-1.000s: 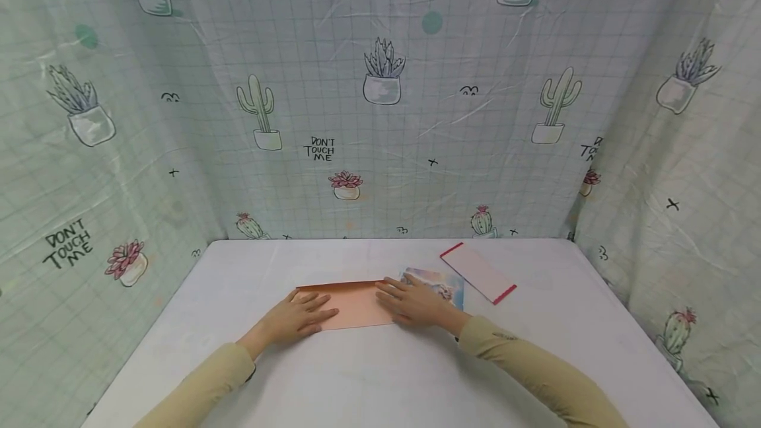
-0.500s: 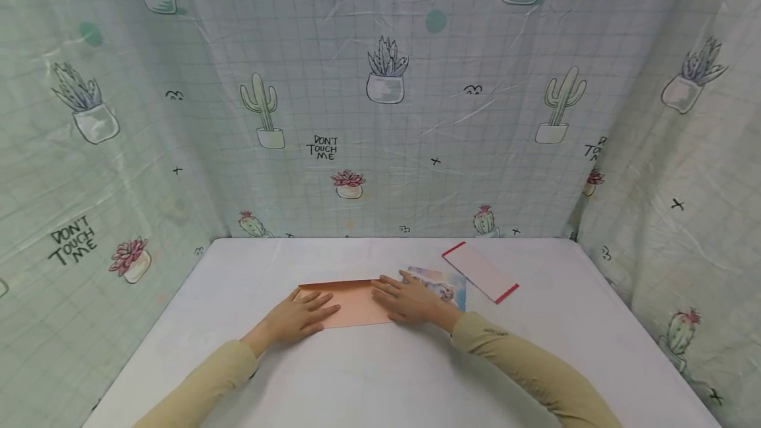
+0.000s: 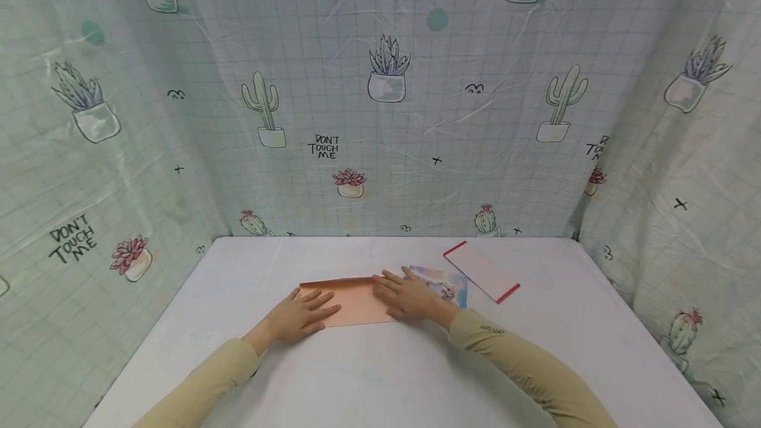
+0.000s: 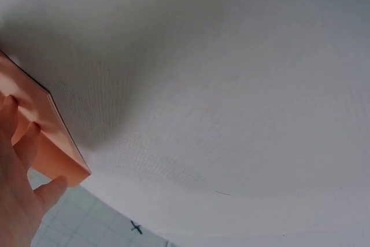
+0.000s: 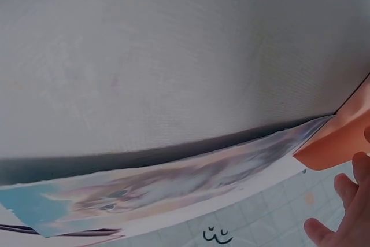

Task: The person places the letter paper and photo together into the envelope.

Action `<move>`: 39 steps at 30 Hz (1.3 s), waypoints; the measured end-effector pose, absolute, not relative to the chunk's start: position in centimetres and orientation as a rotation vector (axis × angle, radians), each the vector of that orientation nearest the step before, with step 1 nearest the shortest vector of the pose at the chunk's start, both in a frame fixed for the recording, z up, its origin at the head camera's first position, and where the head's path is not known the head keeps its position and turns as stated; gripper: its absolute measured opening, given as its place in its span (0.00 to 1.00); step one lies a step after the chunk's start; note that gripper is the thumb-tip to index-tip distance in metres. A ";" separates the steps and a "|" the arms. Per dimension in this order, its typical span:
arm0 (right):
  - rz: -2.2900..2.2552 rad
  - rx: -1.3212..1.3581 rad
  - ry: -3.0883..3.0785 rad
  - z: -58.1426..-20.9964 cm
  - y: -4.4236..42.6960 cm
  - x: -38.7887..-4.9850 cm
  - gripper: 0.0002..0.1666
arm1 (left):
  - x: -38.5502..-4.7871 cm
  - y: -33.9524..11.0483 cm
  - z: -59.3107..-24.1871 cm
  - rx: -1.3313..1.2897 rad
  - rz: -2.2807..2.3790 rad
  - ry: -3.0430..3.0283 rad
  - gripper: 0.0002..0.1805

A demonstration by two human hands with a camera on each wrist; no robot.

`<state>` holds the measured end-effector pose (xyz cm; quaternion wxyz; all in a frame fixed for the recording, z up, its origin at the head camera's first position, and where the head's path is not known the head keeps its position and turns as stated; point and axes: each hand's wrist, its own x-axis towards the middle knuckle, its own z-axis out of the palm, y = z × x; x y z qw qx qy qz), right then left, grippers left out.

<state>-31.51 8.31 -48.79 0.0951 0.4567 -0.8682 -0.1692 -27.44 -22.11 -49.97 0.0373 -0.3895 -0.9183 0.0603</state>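
A long piece of orange paper (image 3: 357, 306) lies on the table, with a darker folded flap (image 3: 339, 284) along its far edge, slightly raised. My left hand (image 3: 297, 317) rests on its left end, fingers spread and straight. On the right end lies my right hand (image 3: 410, 296), palm down with its fingers extended. The left wrist view has the left fingers (image 4: 26, 143) over the orange paper (image 4: 60, 163) near its corner. In the right wrist view the right fingers (image 5: 347, 192) are beside the orange flap (image 5: 329, 151). What lies under the palms is hidden.
A picture of a fluffy cat (image 3: 448, 288) lies just right of the right hand, partly covered by it. Behind it is a pale pink strip with red ends (image 3: 481, 273). A cactus-print curtain (image 3: 380, 124) surrounds the white table (image 3: 333, 382).
My right hand has slid slightly left along the orange paper. The left hand stays in place on its end, and the head view has shifted a little.
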 end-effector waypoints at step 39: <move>-0.506 1.016 -2.900 -49.4 6.3 -33.6 0.38 | -27.4 -21.9 -49.7 -1.129 0.164 -2.891 0.24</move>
